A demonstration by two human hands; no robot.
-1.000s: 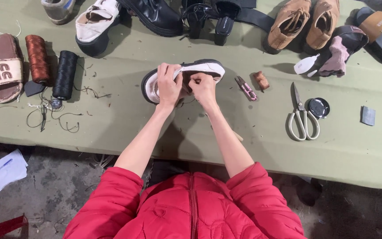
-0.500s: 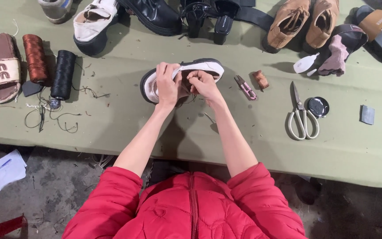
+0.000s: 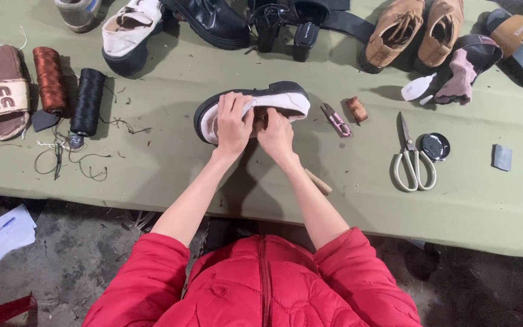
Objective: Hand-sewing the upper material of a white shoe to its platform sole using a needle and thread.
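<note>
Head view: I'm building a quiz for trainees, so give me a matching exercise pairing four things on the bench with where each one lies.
Things:
1. white shoe
2. scissors
3. black thread spool
4. slide sandal

Places:
A. far left of the table
B. under the left hand and right hand
C. right of the hands, beside a round black tin
D. next to the brown spool

Pairs: 1-B, 2-C, 3-D, 4-A

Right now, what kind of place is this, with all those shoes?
Probably a shoe repair workbench. Both hands, left hand and right hand, grip a white shoe; thread spools and scissors lie on the green table.
</note>
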